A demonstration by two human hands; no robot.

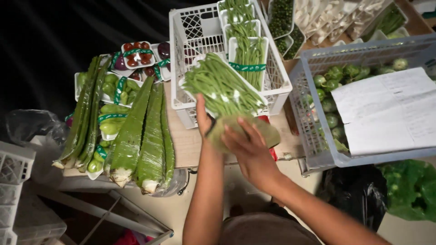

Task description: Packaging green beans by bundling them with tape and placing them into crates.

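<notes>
Both forearms reach forward. The left hand [203, 119] props the tray of green beans [223, 90] from beneath, thumb up its edge, other fingers hidden. The right hand [247, 147] lies flat, fingers together, on a blurred green sheet [268, 131] under the tray's near end. Beyond the fingertips stands a white crate [195, 27] on a wooden table [188, 145], holding four more bean trays. Left of the fingers lie two wrapped aloe leaves [141, 136].
</notes>
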